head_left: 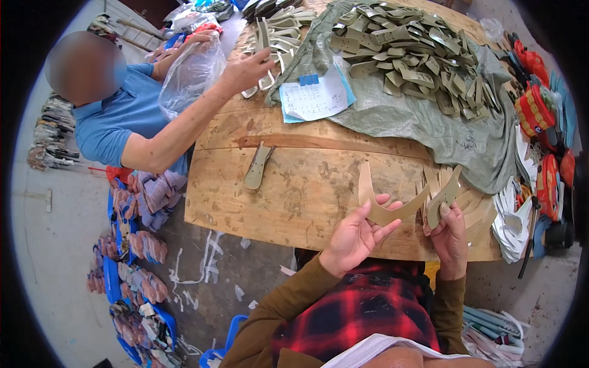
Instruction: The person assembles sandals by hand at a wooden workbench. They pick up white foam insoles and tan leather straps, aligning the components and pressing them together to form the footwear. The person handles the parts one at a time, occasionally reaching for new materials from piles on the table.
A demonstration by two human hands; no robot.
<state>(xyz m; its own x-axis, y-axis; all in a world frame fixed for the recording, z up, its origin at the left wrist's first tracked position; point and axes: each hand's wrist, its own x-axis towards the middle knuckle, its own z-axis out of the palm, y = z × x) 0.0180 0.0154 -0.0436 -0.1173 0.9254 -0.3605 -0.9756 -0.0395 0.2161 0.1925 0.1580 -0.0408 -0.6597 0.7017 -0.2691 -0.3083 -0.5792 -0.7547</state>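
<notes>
Strip (407,210), tan and bent, is sitting right of the frame's middle, in the loosely curled left hand (351,243). Beside it, the right hand (451,237) is pinching a green piece (447,194). Tan strips (480,212) are lying close on the tabletop (307,205), maybe for easy reach.

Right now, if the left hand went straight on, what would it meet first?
Likely the tan strips beside the olive piece in the right hand, though depth is unclear.

Table (307,184): scuffed, matt wood
Curved strip, near edge (410,207): smooth, satiny
Sack, far edge (423,132): creased woven plastic
Bag (190,73): glossy plastic
</notes>
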